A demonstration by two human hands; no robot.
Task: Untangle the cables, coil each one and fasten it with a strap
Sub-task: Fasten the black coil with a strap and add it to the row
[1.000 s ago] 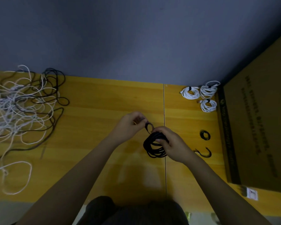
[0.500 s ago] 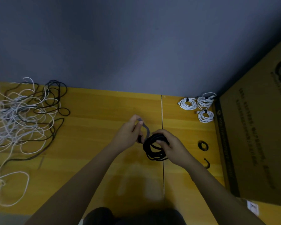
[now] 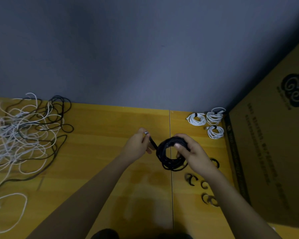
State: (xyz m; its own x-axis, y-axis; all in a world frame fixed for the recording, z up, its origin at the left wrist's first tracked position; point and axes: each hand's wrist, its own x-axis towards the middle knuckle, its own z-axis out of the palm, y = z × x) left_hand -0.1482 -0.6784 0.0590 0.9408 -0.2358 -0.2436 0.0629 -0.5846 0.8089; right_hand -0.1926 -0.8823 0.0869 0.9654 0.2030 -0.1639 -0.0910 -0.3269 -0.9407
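Black cable coil (image 3: 171, 156) gripped in right hand (image 3: 192, 152); left hand (image 3: 138, 145), just beside, pinches what looks like its strap (image 3: 152, 143).

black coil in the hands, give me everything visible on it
The black cable coil is a round bundle of several loops of thin, matte cord, held above the yellow wooden table. The right hand grips its right side, thumb over the top. One free end runs left to the left hand, which pinches its silvery tip. No strap visible on it.

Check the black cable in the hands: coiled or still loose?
Coiled, not yet strapped: the right hand grips the black cable as a ring; the left hand holds its free end.
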